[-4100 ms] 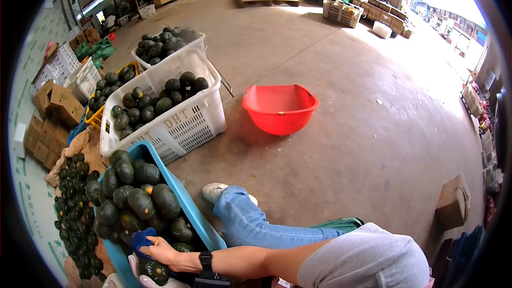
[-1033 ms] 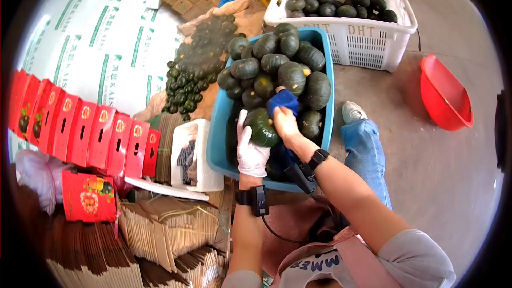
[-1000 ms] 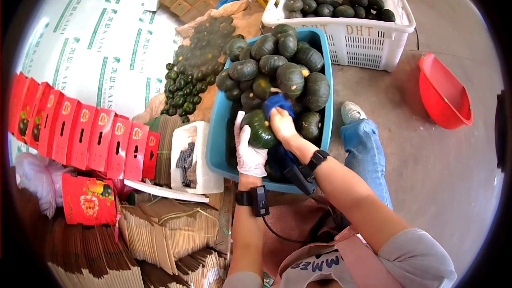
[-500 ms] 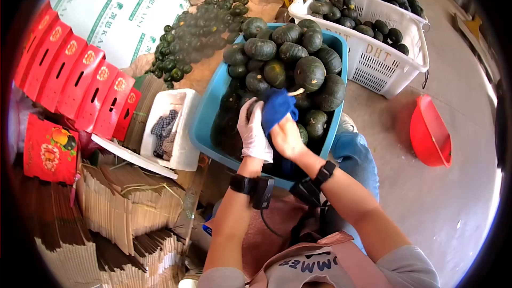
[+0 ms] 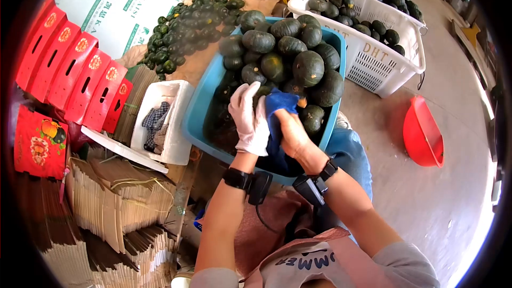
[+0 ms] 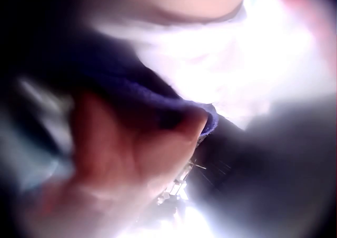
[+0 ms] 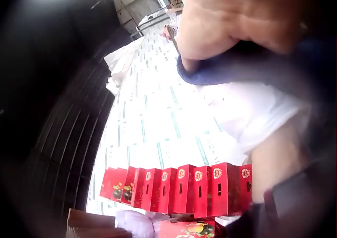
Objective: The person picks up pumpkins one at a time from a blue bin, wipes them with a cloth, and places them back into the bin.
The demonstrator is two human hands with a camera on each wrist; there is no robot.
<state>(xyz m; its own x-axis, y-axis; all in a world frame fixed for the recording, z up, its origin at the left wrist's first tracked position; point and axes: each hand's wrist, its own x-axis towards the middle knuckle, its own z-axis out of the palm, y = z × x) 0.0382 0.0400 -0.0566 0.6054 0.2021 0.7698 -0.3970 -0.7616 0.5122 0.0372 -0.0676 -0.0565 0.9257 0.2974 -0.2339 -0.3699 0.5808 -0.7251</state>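
Note:
In the head view my left hand (image 5: 249,122), in a white glove, holds a dark green pumpkin (image 5: 261,93) that is mostly hidden between the two hands. My bare right hand (image 5: 293,134) grips a blue cloth (image 5: 274,128) against that pumpkin's right side. Both hands are over the near part of a blue tub (image 5: 199,111) heaped with dark green pumpkins (image 5: 308,68). The left wrist view is blurred and shows the bare right hand (image 6: 121,148) with the cloth's edge (image 6: 158,96). From the right wrist, the cloth (image 7: 197,75) overlaps the white glove (image 7: 247,109).
A white crate (image 5: 373,64) of pumpkins stands behind the tub, and a red basin (image 5: 421,136) sits on the floor at right. Left are a foam box (image 5: 176,144), red cartons (image 5: 74,77) and stacked cardboard (image 5: 106,197). Small green pumpkins (image 5: 186,32) lie on brown sheeting.
The head view has swung from the room down to the tub. Over the last second the hands turned the pumpkin, now largely covered, and the cloth moved toward the body.

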